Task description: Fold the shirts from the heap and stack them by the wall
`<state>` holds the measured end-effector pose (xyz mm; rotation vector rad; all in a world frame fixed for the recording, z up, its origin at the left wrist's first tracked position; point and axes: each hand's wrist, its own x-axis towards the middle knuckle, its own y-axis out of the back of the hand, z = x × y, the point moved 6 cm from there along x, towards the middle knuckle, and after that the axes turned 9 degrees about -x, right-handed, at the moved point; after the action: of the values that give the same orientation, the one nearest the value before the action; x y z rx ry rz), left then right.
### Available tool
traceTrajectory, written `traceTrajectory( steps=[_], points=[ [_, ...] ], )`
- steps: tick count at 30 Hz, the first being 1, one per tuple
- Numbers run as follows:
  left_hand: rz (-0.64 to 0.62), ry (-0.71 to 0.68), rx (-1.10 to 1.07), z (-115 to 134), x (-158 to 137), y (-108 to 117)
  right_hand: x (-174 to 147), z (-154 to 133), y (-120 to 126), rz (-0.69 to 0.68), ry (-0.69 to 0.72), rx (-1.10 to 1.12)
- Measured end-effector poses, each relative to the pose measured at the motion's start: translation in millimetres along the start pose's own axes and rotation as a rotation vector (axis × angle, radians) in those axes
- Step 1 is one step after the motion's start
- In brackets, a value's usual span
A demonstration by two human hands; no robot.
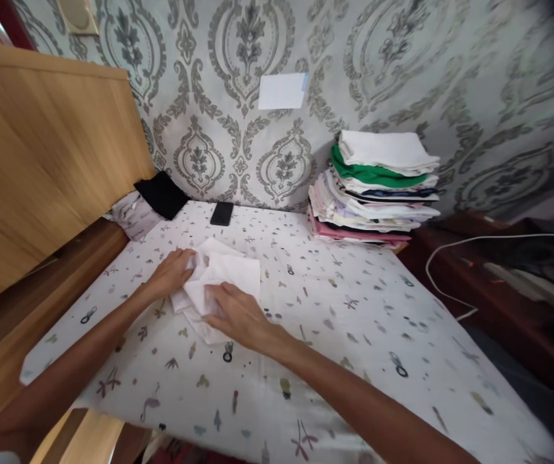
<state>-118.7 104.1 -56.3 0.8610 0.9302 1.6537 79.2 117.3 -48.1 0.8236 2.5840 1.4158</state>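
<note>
A white cloth garment point(238, 267), partly bunched and partly flat, lies on the patterned sheet point(267, 399) in front of me. On its left edge, my left hand point(173, 272) has its fingers closed around a fold of the cloth. My right hand point(238, 316) is on the near side of the same garment, thumb and fingers gripping a raised fold. The kind of garment cannot be made out. Part of the cloth is hidden beneath both hands.
A tall stack of folded clothes point(373, 200) stands at the back right. A dark phone point(221, 213) lies near the wall. Black folded cloth point(163, 195) rests on greyish cloth point(134, 216) by the wooden panel point(55, 142). A white cable point(499, 238) runs at the right.
</note>
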Motion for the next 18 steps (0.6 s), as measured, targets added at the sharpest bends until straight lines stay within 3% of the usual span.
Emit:
traceTrajectory(
  steps=[3, 5, 8, 11, 12, 14, 16, 18],
  points=[
    [-0.038, 0.115, 0.009, -26, 11, -2, 8, -8, -14, -0.013, 0.013, -0.052],
    [-0.071, 0.170, -0.021, -36, 16, 2, 6, -1, -7, 0.006, 0.000, -0.011],
    [-0.024, 0.147, -0.202, -36, 14, 25, -11, 24, 34, 0.196, -0.100, 0.239],
    [0.157, 0.177, -0.574, -34, -2, 60, -54, 52, 94, 0.577, -0.226, 0.454],
    [0.153, 0.208, -0.691, -33, -10, 67, -74, 57, 111, 0.687, -0.269, 0.435],
    [-0.001, 0.259, -0.831, -28, -27, 69, -115, 60, 131, 0.793, -0.347, 0.314],
    [-0.228, 0.286, -0.765, -21, -45, 60, -149, 55, 129, 0.709, -0.375, 0.191],
    [-0.333, 0.283, -0.501, -18, -59, 51, -172, 46, 107, 0.457, -0.344, 0.121]
  ],
)
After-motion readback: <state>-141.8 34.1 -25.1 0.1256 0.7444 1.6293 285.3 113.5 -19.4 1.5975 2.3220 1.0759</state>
